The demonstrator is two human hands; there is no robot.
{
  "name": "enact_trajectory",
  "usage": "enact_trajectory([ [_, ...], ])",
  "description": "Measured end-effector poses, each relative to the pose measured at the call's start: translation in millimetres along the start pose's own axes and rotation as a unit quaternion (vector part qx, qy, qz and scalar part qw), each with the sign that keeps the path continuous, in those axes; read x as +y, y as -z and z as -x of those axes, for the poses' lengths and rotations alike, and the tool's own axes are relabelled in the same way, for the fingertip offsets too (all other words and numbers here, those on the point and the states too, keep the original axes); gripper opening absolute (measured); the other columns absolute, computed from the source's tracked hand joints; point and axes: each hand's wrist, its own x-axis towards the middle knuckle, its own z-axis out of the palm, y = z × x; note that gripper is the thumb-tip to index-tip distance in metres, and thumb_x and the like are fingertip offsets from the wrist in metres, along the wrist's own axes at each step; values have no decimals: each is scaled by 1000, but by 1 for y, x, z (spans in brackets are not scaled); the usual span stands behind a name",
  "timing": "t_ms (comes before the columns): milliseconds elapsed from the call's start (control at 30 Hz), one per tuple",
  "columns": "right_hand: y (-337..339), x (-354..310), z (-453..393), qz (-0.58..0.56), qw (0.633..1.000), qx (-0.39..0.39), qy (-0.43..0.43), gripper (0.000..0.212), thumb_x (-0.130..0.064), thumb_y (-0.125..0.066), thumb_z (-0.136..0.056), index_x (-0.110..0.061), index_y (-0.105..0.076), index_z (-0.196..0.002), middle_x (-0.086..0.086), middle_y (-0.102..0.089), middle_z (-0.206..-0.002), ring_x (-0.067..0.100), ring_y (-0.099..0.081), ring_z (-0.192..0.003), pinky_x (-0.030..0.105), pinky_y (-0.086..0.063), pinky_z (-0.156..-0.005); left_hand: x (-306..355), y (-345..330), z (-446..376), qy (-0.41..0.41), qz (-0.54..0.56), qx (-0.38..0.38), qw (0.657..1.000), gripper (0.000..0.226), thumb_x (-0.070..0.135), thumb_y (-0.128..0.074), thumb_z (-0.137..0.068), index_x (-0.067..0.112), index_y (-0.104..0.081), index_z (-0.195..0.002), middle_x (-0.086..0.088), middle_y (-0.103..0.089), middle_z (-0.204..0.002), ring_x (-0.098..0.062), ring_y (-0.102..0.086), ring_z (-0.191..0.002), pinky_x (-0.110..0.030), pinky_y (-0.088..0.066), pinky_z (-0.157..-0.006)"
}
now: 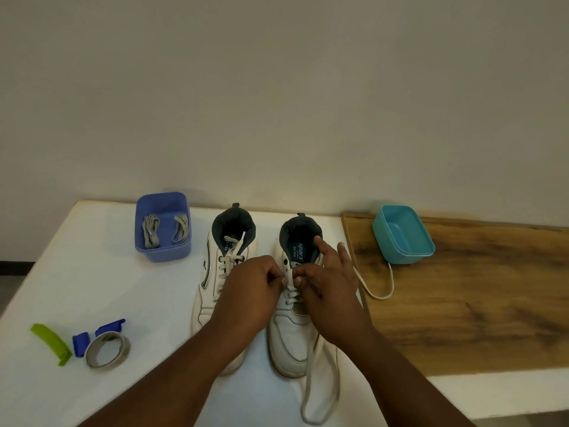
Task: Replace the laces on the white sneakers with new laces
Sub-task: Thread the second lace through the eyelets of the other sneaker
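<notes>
A plain indoor room: bare wall [277, 87], white table [77, 272], wooden board [462, 303].

Two bare forearms and hands

The left hand [252, 291] and right hand [332, 291] wear no gloves, rings or watch; both forearms are bare to the frame's lower edge, no sleeve visible.

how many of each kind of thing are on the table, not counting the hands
white sneakers: 2
tubs: 2, purple tub, teal tub
lace bundles in purple tub: 2
clips: 2, green clip, blue clip
tape roll: 1
total: 9
</notes>
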Motion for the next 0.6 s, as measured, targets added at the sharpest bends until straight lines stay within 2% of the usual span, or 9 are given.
enact_trajectory([
  [133,10,0,2,59,998,-26,6,28,-45,-54,-100,-46,-65,-125,-9,-6,-171,21,13,-156,50,-1,-123,6,10,2,3,-24,14,1000,11,21,-59,-98,24,-56,-87,8,-66,-91,-10,-61,-84,-22,-45,-71],
  [200,13,-1,3,72,996,-47,-6,37,-59,-57,-94,-45,-63,-128,-8,-2,-171,21,12,-156,51,1,-123,18,16,4,34,127,26,991,11,18,-51,-102,17,-54,-92,6,-69,-99,-10,-66,-92,-20,-49,-77],
  [233,13,-2,3,78,996,-53,-8,43,-65,-58,-91,-45,-63,-129,-8,-2,-171,21,11,-156,50,1,-124,28,21,6,61,279,33,958,12,16,-47,-104,11,-52,-94,3,-71,-97,-12,-69,-92,-23,-52,-79],
  [300,14,-3,3,89,994,-57,-7,54,-73,-60,-84,-42,-62,-129,-6,-1,-171,22,9,-156,49,2,-124,51,42,9,75,587,56,804,18,13,-39,-105,11,-48,-90,-3,-63,-76,-15,-66,-69,-25,-53,-64],
  [367,13,-3,4,100,993,-65,-1,62,-77,-63,-80,-41,-61,-130,-5,0,-171,23,7,-156,48,3,-124,62,69,11,27,695,125,708,26,14,-36,-103,19,-45,-80,2,-44,-62,-9,-37,-46,-20,-33,-43],
  [433,11,-3,5,98,993,-73,2,67,-78,-65,-76,-42,-60,-132,-6,2,-171,24,7,-156,48,4,-124,63,86,10,-22,633,166,756,28,15,-36,-103,20,-49,-79,0,-42,-62,-10,-27,-45,-22,-25,-39],
  [500,10,-3,5,86,993,-75,-1,67,-77,-68,-75,-41,-59,-132,-7,5,-171,23,8,-156,48,3,-124,49,75,8,-91,287,185,936,21,23,-45,-103,22,-58,-87,5,-55,-69,-9,-47,-53,-18,-40,-48],
  [533,9,-3,5,83,994,-74,-1,66,-75,-69,-76,-41,-60,-131,-7,5,-171,23,8,-156,48,2,-125,38,61,10,-113,77,143,980,13,35,-52,-100,29,-61,-94,12,-61,-77,-3,-56,-63,-16,-46,-59],
  [600,8,-3,6,82,994,-71,2,61,-70,-69,-79,-41,-60,-131,-5,6,-171,23,8,-156,47,2,-124,23,33,14,-93,-130,26,987,23,52,-56,-94,37,-64,-109,18,-66,-97,-2,-63,-86,-24,-52,-80],
])
